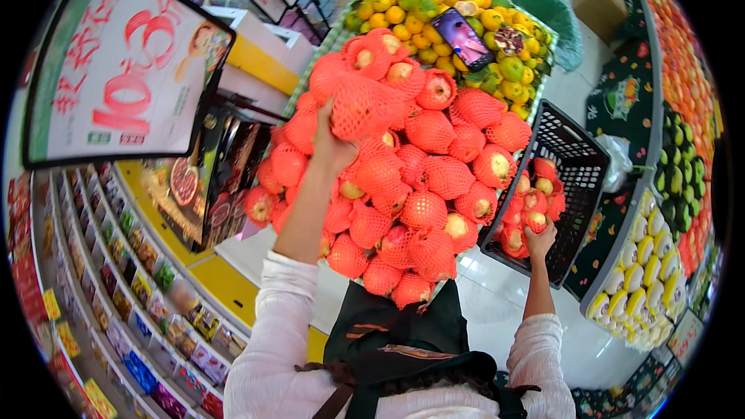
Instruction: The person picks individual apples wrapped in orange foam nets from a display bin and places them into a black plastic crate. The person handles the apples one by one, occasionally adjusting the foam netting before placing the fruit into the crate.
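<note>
A large heap of pomegranates [445, 174] in red foam nets fills the front of the display. At the heap's upper left, my left hand [336, 142] is closed around a netted pomegranate [364, 107]. To the right, my right hand [541, 238] reaches into a black plastic crate [573, 151] and grips one netted pomegranate [535, 221] among several others. Its fingertips are partly hidden by the fruit.
Behind the heap lie yellow-green mandarins [407, 11], with a smartphone [463, 39] and an opened pomegranate [509, 41] on them. A price sign [125, 64] stands at left, snack shelves [145, 279] below it. Fruit stands [640, 267] and a green bin [547, 17] are at right.
</note>
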`<state>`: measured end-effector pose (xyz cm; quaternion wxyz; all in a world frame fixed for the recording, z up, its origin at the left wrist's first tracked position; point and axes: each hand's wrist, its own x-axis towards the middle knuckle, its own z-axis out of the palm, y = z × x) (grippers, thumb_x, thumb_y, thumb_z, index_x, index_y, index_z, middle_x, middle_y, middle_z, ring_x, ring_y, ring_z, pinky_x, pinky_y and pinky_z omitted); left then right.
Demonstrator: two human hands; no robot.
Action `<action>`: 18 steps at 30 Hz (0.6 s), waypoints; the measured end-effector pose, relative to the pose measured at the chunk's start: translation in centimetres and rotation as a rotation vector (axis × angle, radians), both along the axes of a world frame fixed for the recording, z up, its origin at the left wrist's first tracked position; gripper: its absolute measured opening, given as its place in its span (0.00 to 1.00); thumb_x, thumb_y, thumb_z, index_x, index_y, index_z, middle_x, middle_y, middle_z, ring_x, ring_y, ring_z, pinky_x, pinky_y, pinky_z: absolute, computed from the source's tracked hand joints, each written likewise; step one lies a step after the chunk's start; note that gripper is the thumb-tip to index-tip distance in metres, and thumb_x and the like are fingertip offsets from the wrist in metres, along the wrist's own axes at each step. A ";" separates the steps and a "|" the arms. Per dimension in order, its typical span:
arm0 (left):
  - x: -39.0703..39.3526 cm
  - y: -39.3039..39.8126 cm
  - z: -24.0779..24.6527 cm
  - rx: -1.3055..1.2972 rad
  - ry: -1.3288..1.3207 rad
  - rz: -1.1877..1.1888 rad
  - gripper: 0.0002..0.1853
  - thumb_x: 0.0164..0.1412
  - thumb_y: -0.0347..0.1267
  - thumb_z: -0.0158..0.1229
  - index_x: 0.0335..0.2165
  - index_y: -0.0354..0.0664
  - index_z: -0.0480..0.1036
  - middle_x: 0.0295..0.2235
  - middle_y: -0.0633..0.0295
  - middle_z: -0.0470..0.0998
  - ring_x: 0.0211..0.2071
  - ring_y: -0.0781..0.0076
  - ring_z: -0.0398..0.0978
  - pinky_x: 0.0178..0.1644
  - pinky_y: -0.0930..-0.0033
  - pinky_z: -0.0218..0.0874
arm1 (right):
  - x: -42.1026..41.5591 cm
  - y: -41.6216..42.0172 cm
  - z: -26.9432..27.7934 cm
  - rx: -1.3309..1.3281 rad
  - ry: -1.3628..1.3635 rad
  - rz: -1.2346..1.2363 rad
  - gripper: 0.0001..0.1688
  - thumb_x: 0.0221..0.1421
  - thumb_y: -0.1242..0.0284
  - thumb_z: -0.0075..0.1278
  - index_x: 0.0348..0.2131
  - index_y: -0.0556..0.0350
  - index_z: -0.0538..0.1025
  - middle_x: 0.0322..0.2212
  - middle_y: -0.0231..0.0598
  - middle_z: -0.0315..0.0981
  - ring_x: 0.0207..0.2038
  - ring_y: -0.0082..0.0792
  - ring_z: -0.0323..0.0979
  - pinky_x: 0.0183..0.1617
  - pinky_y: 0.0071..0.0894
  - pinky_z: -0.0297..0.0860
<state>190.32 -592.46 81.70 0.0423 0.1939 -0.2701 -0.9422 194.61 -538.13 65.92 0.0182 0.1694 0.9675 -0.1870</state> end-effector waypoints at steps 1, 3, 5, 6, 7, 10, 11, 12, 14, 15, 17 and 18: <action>1.9 1.7 0.9 0.106 -0.005 0.039 0.35 0.56 0.55 0.48 0.53 0.42 0.60 0.50 0.54 0.67 0.49 0.54 0.68 0.50 0.53 0.66 | 0.1 0.7 -1.9 0.012 -0.091 0.028 0.43 0.32 0.65 0.63 0.51 0.49 0.65 0.48 0.52 0.59 0.50 0.54 0.61 0.54 0.46 0.61; 5.2 4.5 1.8 0.308 0.015 0.090 0.40 0.55 0.60 0.45 0.54 0.41 0.59 0.52 0.52 0.66 0.49 0.52 0.68 0.50 0.51 0.66 | 0.6 1.3 -5.1 0.094 -0.174 0.157 0.45 0.32 0.65 0.63 0.52 0.46 0.64 0.49 0.52 0.57 0.50 0.56 0.59 0.53 0.48 0.61; 7.9 6.4 1.3 0.507 0.070 0.103 0.43 0.53 0.62 0.46 0.54 0.40 0.58 0.52 0.50 0.65 0.49 0.49 0.68 0.50 0.49 0.66 | 0.1 1.1 -6.9 0.114 -0.234 0.232 0.49 0.31 0.64 0.64 0.55 0.43 0.61 0.51 0.52 0.54 0.51 0.57 0.57 0.53 0.53 0.60; 9.0 7.1 1.1 0.572 0.076 0.115 0.43 0.51 0.61 0.49 0.55 0.40 0.58 0.52 0.48 0.64 0.49 0.48 0.67 0.50 0.51 0.66 | -0.2 1.0 -7.6 0.116 -0.277 0.263 0.50 0.32 0.63 0.64 0.55 0.43 0.60 0.52 0.53 0.54 0.51 0.57 0.57 0.54 0.53 0.60; 10.0 7.8 1.0 0.645 0.086 0.124 0.44 0.49 0.59 0.52 0.55 0.40 0.57 0.52 0.47 0.63 0.49 0.47 0.66 0.50 0.52 0.66 | -0.7 0.6 -7.5 0.127 -0.319 0.289 0.51 0.32 0.63 0.65 0.56 0.43 0.59 0.52 0.53 0.53 0.51 0.57 0.57 0.54 0.53 0.60; 12.1 9.2 1.1 0.761 0.116 0.145 0.47 0.45 0.58 0.58 0.56 0.41 0.56 0.52 0.44 0.61 0.49 0.46 0.65 0.49 0.55 0.68 | -2.3 -0.1 -7.8 0.113 -0.409 0.417 0.55 0.33 0.61 0.65 0.59 0.43 0.56 0.52 0.57 0.53 0.52 0.57 0.58 0.54 0.53 0.60; 12.6 9.6 1.4 0.782 0.133 0.139 0.47 0.45 0.58 0.58 0.56 0.42 0.56 0.52 0.44 0.61 0.49 0.46 0.65 0.49 0.54 0.67 | -3.2 0.7 -8.5 0.061 -0.380 0.460 0.55 0.33 0.61 0.65 0.59 0.44 0.55 0.52 0.58 0.54 0.52 0.57 0.58 0.54 0.52 0.60; 13.1 10.0 1.5 0.807 0.148 0.131 0.46 0.45 0.58 0.57 0.56 0.42 0.56 0.52 0.44 0.61 0.49 0.45 0.65 0.49 0.54 0.67 | -4.1 1.5 -8.9 0.013 -0.352 0.500 0.55 0.34 0.61 0.65 0.59 0.44 0.55 0.51 0.59 0.54 0.52 0.57 0.59 0.54 0.52 0.61; 15.1 10.5 0.9 0.773 0.060 0.158 0.45 0.49 0.61 0.52 0.56 0.43 0.56 0.53 0.48 0.63 0.50 0.47 0.65 0.50 0.49 0.66 | -7.1 1.7 -7.6 0.062 -0.276 0.480 0.49 0.39 0.63 0.62 0.58 0.52 0.56 0.51 0.63 0.55 0.53 0.59 0.59 0.54 0.49 0.60; 16.3 10.6 0.6 0.759 0.017 0.170 0.44 0.50 0.62 0.50 0.56 0.43 0.56 0.53 0.50 0.64 0.51 0.48 0.66 0.50 0.47 0.65 | -9.1 1.5 -6.9 0.085 -0.170 0.485 0.46 0.41 0.65 0.61 0.57 0.54 0.57 0.51 0.63 0.56 0.53 0.59 0.58 0.54 0.49 0.60; 19.3 10.7 0.0 0.659 0.049 0.168 0.42 0.52 0.59 0.49 0.56 0.44 0.56 0.54 0.52 0.63 0.53 0.49 0.64 0.52 0.46 0.63 | -12.1 -4.3 -1.2 0.008 0.116 0.538 0.36 0.45 0.69 0.57 0.53 0.57 0.62 0.49 0.61 0.59 0.53 0.59 0.59 0.55 0.47 0.59; 21.0 10.9 -0.4 0.608 0.059 0.169 0.41 0.53 0.58 0.49 0.57 0.44 0.56 0.55 0.52 0.62 0.54 0.49 0.63 0.54 0.46 0.62 | -12.4 -10.9 5.6 -0.090 0.296 0.572 0.29 0.48 0.72 0.54 0.50 0.58 0.67 0.48 0.59 0.61 0.51 0.58 0.59 0.56 0.46 0.58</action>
